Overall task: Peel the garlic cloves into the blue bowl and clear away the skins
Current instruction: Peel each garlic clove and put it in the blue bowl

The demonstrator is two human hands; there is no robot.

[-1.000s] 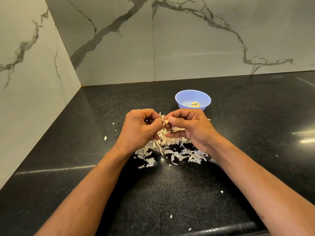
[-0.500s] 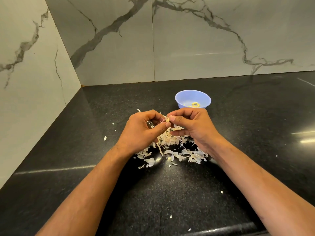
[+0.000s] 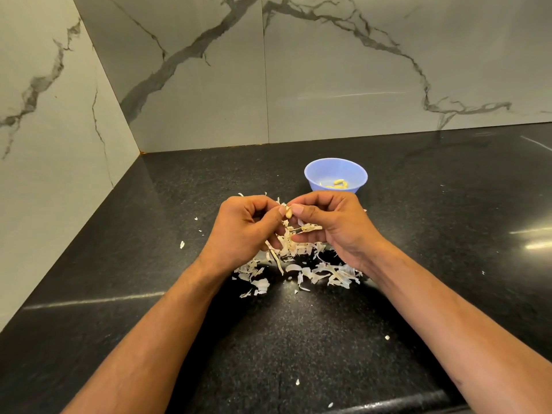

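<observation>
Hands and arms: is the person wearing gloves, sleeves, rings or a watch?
No. The left hand and right hand are bare, with no gloves or rings showing. Both forearms are bare too: no sleeves, watch or bracelet in view.

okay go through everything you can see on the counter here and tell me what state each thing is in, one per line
left hand: fingers curled, pinching the garlic clove
right hand: fingers curled, pinching the same clove
garlic clove: held between both thumbs, above the skins
blue bowl: upright, a few peeled cloves inside
garlic skins: loose heap under the hands, stray flakes scattered around
counter: littered with skin flakes
</observation>
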